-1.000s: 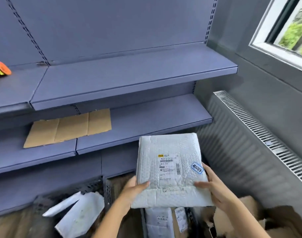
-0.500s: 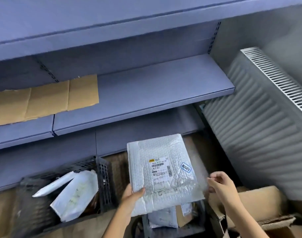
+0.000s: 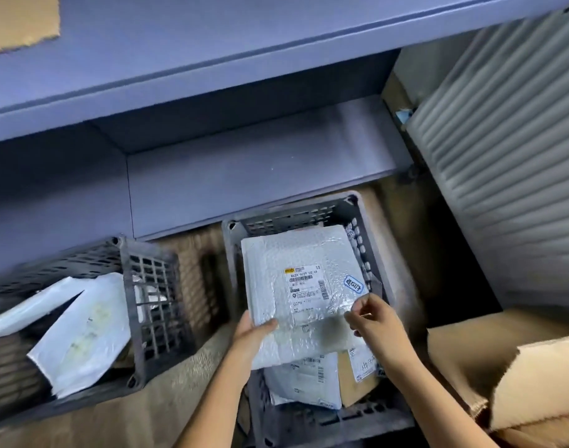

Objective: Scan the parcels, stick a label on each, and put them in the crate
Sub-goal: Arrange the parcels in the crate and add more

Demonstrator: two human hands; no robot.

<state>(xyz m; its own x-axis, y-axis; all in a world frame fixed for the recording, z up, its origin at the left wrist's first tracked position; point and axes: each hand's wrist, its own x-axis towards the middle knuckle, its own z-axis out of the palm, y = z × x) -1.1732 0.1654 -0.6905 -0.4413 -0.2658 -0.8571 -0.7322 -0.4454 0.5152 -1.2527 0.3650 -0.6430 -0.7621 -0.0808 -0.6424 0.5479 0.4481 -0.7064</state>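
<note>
A white bubble-wrap parcel [image 3: 296, 286] with a shipping label and a small blue sticker [image 3: 353, 283] hangs over the grey slotted crate [image 3: 296, 215] on the floor. My left hand [image 3: 255, 331] grips its lower left edge, thumb on top. My right hand [image 3: 375, 318] is at the parcel's lower right corner, fingers curled and pinched together against the wrap. Other labelled parcels [image 3: 305, 379] lie in the crate underneath.
A second grey crate [image 3: 147, 286] to the left holds white mailers [image 3: 82, 331]. An open cardboard box [image 3: 519, 367] sits at lower right. A ribbed radiator [image 3: 503, 156] stands on the right. Blue-grey shelves [image 3: 212, 59] overhang the crates.
My view tipped downward and the parcel dropped lower over the crate. My right hand, which had let go half a second ago, came back to the parcel's lower right corner.
</note>
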